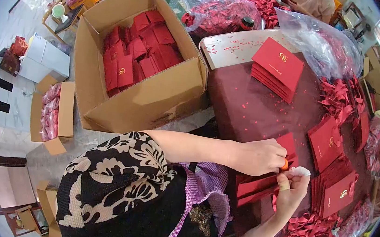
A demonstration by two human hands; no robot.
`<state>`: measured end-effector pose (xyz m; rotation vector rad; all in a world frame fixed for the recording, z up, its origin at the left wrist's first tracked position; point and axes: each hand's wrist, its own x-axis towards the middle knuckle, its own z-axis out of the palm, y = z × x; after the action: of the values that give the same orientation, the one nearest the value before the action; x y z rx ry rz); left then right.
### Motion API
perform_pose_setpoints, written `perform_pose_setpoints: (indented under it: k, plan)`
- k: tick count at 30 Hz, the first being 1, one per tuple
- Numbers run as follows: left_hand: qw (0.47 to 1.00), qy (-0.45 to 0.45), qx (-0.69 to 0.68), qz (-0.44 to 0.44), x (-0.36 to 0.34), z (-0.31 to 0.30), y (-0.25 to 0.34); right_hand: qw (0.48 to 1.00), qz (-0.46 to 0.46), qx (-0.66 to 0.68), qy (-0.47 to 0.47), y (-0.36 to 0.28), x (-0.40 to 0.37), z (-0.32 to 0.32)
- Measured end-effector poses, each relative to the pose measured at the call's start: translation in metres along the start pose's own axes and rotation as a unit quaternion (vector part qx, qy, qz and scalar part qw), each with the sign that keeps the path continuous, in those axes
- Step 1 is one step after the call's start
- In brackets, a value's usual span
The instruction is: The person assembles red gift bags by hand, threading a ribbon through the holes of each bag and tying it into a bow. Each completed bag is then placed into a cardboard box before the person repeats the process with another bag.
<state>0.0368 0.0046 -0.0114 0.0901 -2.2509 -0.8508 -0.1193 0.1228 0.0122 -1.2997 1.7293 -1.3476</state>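
Observation:
My left hand (260, 157) is closed, thumb and fingers pressed together, with an orange finger cover (284, 164) at its fingertips. Close to it, my right hand (292, 188) pinches too, wearing a white finger cover (299, 171) and a pale strip round the thumb. What sits between the fingertips is too small to make out. Beneath both hands lie red paper bags (257, 190), partly covered by them. A short red ribbon (274, 203) hangs beside my right hand. More red bags with gold lettering (338, 194) stand just beyond it.
A stack of red bags (278, 65) rests on the dark red tablecloth (234, 102). Red ribbons (303, 232) lie in heaps. At left stands a large cardboard box (150, 100) filled with red bags. A clear plastic bag (321, 40) and another person (313, 4) are at the far side.

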Motion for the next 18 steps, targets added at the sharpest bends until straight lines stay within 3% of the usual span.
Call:
perform_pose_setpoints:
  k: [7, 12, 14, 18]
  plan:
    - [1.0, 0.011, -0.017, 0.019, -0.002, 0.005, 0.0, 0.994, -0.026, 0.11, -0.01, 0.005, -0.01, -0.001]
    - [0.999, 0.004, -0.042, 0.014, -0.002, 0.004, -0.001, 0.998, -0.04, 0.054, 0.009, 0.003, -0.019, 0.0]
    - [0.999, -0.01, -0.047, 0.006, -0.002, 0.004, 0.001, 0.999, 0.031, 0.017, -0.042, -0.013, -0.02, -0.013]
    - [0.999, -0.011, -0.045, 0.008, -0.002, 0.004, 0.002, 0.962, -0.193, -0.194, -0.022, -0.025, -0.005, -0.021]
